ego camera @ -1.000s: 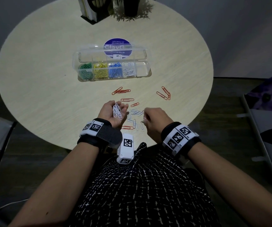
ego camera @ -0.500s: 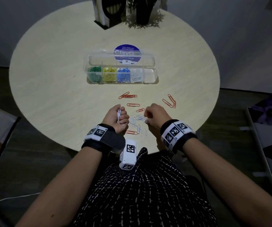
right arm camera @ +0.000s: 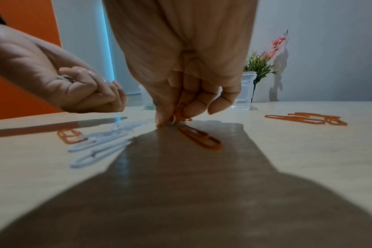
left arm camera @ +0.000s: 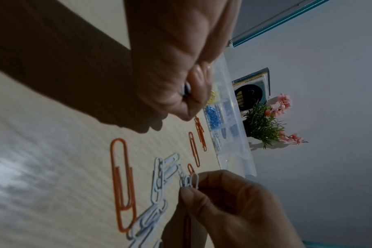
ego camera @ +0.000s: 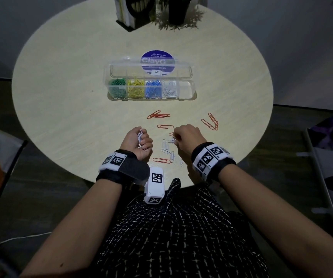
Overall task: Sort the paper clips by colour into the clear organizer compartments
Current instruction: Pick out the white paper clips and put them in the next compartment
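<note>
The left hand (ego camera: 136, 140) curls round a bunch of thin white wire clips (ego camera: 140, 137). The right hand (ego camera: 187, 137) pinches one white clip (left arm camera: 194, 181) off the pale woodgrain round table (ego camera: 61, 97), near its front edge. Orange clips (ego camera: 158, 115) lie scattered between the hands and the clear plastic organizer (ego camera: 187, 91), whose rightmost compartment holds nothing.

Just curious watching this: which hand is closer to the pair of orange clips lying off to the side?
Right. The right hand sits just beside the orange clip pair; the left hand, gripping white clips, is farther, across the loose pile.
</note>
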The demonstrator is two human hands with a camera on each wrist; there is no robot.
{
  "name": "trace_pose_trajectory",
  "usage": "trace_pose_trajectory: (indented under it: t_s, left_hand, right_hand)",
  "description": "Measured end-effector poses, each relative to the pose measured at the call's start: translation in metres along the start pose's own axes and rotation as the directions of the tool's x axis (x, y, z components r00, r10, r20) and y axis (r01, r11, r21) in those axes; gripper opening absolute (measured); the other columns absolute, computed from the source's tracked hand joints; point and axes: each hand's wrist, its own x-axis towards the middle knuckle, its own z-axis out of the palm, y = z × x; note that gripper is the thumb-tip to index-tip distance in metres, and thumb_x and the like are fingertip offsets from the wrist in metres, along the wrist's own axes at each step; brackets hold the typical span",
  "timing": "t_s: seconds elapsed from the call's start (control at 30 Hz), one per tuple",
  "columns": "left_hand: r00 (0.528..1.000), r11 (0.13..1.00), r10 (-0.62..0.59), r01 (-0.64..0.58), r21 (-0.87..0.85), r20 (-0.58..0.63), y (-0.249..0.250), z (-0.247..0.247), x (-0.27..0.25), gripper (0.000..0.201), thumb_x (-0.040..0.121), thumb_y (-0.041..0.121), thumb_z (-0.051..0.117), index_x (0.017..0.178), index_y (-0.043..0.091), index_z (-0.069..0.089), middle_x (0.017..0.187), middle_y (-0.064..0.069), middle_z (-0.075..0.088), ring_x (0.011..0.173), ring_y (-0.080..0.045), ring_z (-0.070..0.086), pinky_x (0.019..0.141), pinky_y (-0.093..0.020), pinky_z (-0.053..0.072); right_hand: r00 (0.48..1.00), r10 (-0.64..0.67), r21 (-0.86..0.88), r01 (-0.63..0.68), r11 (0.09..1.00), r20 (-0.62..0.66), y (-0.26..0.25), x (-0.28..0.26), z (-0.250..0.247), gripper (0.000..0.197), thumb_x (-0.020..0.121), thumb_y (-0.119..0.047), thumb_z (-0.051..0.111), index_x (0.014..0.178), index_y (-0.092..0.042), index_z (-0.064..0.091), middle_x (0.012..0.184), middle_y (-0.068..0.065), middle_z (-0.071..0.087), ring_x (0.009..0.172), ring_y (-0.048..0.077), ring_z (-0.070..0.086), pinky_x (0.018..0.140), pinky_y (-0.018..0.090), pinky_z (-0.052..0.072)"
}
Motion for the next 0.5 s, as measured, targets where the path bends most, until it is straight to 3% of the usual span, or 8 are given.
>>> trace_pose_trajectory:
  t_s: [0.17,0.3,0.37,0.43,0.5]
  left_hand:
    - [0.999,0.999,0.024,-0.023,0.034,-0.027,0.001,0.001,0.003,0.039,0.099,0.025,0.031,0.062,0.017,0.037,0.032,0.005,0.033,0.022,-0.007,0.030,0.026,-0.012,0.019]
    - [0.990,0.994,0.110,-0.109,0.018,-0.093,-0.004,0.010,0.003,0.037,0.101,0.023,0.032,0.068,0.012,0.043,0.063,0.000,0.043,0.034,-0.011,0.053,0.035,-0.010,0.040]
    - [0.982,0.986,0.162,-0.165,-0.024,-0.096,-0.009,0.016,0.001,0.037,0.103,0.020,0.032,0.071,0.005,0.045,0.072,-0.006,0.046,0.059,-0.019,0.061,0.061,-0.016,0.053]
    - [0.981,0.980,0.180,-0.186,-0.074,-0.074,-0.013,0.020,0.001,0.034,0.103,0.018,0.033,0.077,0.000,0.047,0.079,-0.012,0.050,0.075,-0.026,0.056,0.091,-0.030,0.048]
    - [0.984,0.980,0.168,-0.173,-0.094,-0.055,-0.015,0.019,0.003,0.035,0.103,0.018,0.032,0.081,-0.002,0.049,0.082,-0.016,0.052,0.076,-0.027,0.054,0.097,-0.034,0.045]
  right_hand:
    - [0.997,-0.070,-0.123,0.065,0.990,-0.040,0.001,-0.004,0.004,0.020,0.090,-0.004,0.048,0.108,-0.004,0.057,0.114,0.014,0.056,0.109,0.031,0.048,0.087,0.037,0.039]
    - [0.998,-0.047,-0.094,0.043,0.995,-0.044,0.000,-0.006,0.003,0.020,0.090,-0.002,0.048,0.109,0.000,0.053,0.113,0.019,0.057,0.105,0.033,0.052,0.083,0.036,0.042]
    - [0.997,0.022,0.011,-0.021,1.000,-0.076,-0.001,-0.007,-0.002,0.018,0.092,-0.005,0.048,0.107,0.001,0.055,0.112,0.019,0.060,0.104,0.034,0.055,0.082,0.035,0.042]
    - [0.987,0.084,0.159,-0.062,0.985,-0.136,-0.006,-0.008,-0.009,0.018,0.094,-0.010,0.049,0.105,0.000,0.057,0.109,0.019,0.062,0.104,0.033,0.056,0.082,0.033,0.043]
    - [0.979,0.095,0.297,-0.038,0.954,-0.178,-0.016,-0.009,-0.016,0.017,0.093,-0.013,0.052,0.101,-0.001,0.061,0.105,0.018,0.064,0.099,0.029,0.057,0.078,0.029,0.041]
